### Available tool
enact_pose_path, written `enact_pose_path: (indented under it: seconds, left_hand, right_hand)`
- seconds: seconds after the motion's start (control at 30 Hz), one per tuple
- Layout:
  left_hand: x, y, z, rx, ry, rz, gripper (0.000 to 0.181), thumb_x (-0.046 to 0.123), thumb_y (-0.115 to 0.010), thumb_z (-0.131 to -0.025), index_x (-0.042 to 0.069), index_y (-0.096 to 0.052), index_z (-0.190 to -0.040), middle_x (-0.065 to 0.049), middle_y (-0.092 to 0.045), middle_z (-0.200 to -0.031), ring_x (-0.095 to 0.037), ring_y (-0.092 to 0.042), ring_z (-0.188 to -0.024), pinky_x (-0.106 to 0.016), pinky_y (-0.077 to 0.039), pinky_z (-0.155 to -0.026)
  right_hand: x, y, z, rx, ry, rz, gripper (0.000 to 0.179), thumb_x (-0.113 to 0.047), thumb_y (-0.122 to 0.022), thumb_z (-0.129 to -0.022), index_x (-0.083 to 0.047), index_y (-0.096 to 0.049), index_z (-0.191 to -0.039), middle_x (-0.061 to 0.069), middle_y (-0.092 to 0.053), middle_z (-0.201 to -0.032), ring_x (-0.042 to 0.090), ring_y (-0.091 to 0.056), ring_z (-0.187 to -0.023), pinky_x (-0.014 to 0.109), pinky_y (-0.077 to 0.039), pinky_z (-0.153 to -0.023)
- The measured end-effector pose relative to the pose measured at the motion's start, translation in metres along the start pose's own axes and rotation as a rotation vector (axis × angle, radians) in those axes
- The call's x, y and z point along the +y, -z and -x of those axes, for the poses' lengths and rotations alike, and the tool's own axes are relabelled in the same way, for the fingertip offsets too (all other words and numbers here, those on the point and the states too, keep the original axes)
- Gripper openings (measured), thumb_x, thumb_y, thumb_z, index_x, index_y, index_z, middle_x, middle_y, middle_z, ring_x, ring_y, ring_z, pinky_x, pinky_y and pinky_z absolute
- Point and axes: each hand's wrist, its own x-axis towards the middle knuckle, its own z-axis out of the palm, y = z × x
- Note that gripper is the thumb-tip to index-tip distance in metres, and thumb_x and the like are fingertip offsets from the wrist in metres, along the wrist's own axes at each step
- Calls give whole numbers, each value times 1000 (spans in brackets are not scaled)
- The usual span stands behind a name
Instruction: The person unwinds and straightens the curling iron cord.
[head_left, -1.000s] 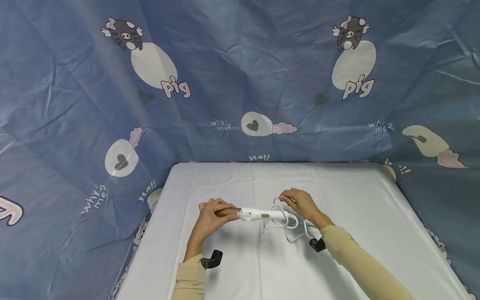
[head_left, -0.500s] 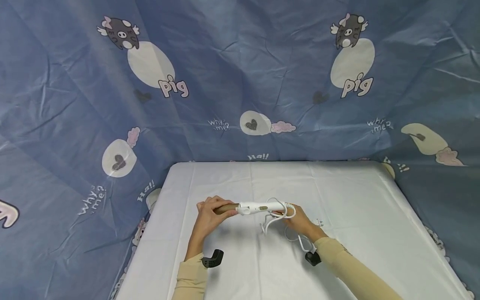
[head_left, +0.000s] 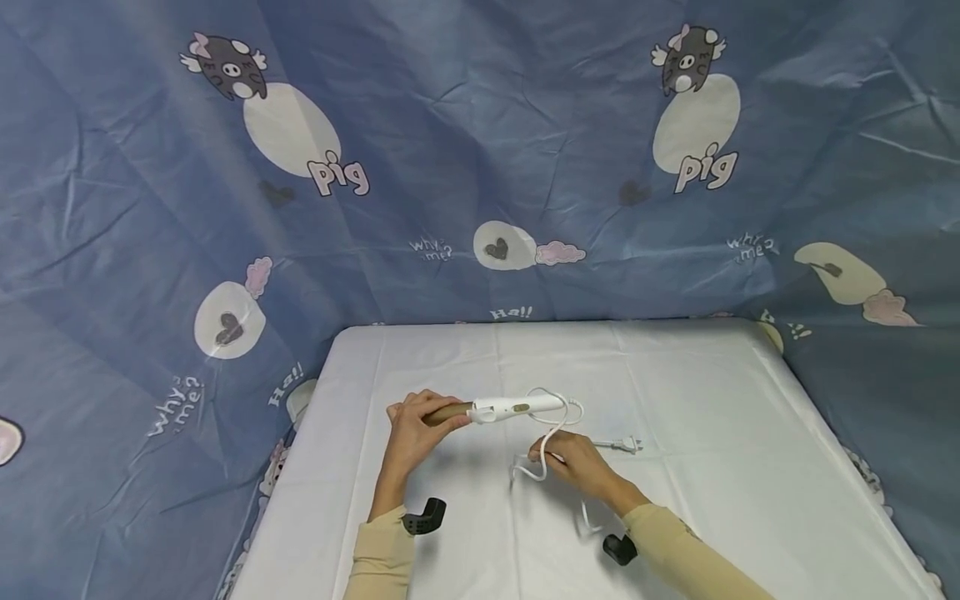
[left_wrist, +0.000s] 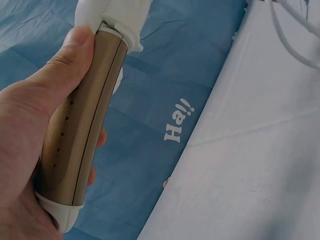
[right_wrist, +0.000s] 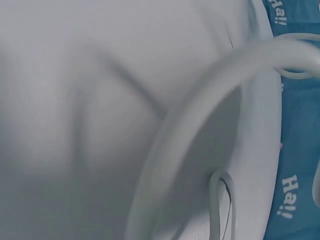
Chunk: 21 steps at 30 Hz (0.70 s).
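A hair curling iron (head_left: 498, 409) with a gold barrel (left_wrist: 82, 130) and white handle is held level above the white table (head_left: 697, 392). My left hand (head_left: 415, 431) grips the gold barrel, thumb along its side. Its white cord (head_left: 553, 429) loops from the handle's right end down to my right hand (head_left: 570, 462), which pinches it just above the cloth. The cord's plug (head_left: 628, 444) lies on the table to the right. In the right wrist view the cord (right_wrist: 200, 130) fills the frame, blurred, and the hand itself is not seen.
A blue cartoon-print sheet (head_left: 480, 158) hangs behind and around the table. Black wrist-camera mounts (head_left: 422, 517) sit at both sleeves. The table's far half lies beyond the hands.
My right hand has come from behind the handle's end, down and toward me, drawing the cord with it. The plug now lies stretched out to the right. My left hand has hardly moved.
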Motion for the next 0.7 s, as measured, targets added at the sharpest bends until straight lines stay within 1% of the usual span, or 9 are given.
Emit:
enact_pose_path:
  seconds: [0.13, 0.23, 0.33, 0.5, 0.67, 0.7]
  left_hand:
    - [0, 0, -2, 20, 21, 2, 32, 53, -77, -69, 36, -73, -96, 17, -64, -88, -10, -49, -83, -37, -14, -84]
    - [-1, 0, -2, 28, 31, 3, 34, 53, -77, -69, 34, -74, -96, 16, -64, -88, -11, -49, -83, -37, -14, -85]
    - [-2, 0, -1, 26, 36, -5, 35, 54, -76, -70, 32, -74, -97, 17, -64, -87, -11, -50, -83, -37, -14, -85]
    - [-5, -2, 2, 20, 34, -30, 34, 56, -76, -69, 35, -74, -96, 16, -64, -86, -11, -49, -81, -37, -14, -84]
    - [-5, -2, 3, 32, 10, -76, 34, 57, -75, -69, 36, -73, -95, 16, -64, -85, -10, -49, -80, -37, -15, -82]
    - [-5, -2, 3, 35, 7, -84, 34, 57, -75, -69, 35, -73, -95, 16, -64, -85, -10, -49, -79, -37, -15, -82]
  right_hand:
    - [-8, 3, 2, 20, -1, -51, 5, -20, -69, -86, -22, -71, -90, -13, -69, -87, 2, -63, -80, 19, -48, -71]
    - [-13, 5, 3, 30, -4, -80, 5, -24, -68, -86, -22, -70, -90, -13, -68, -84, -1, -60, -76, 14, -45, -68]
    - [-17, 6, 4, 49, 34, -81, 5, -25, -67, -87, -21, -70, -87, -12, -67, -82, -3, -57, -72, 12, -44, -65]
    - [-24, 11, 5, 67, 135, -41, 5, -26, -65, -89, -23, -68, -87, -13, -64, -80, -4, -54, -70, 9, -42, -64]
    - [-30, 22, 1, 79, 161, -35, 1, -22, -68, -86, -23, -68, -87, -14, -63, -81, -3, -51, -69, 10, -41, -64]
    - [-31, 24, -1, 82, 167, -34, 3, -20, -70, -85, -22, -69, -87, -13, -63, -80, -3, -50, -69, 10, -41, -64]
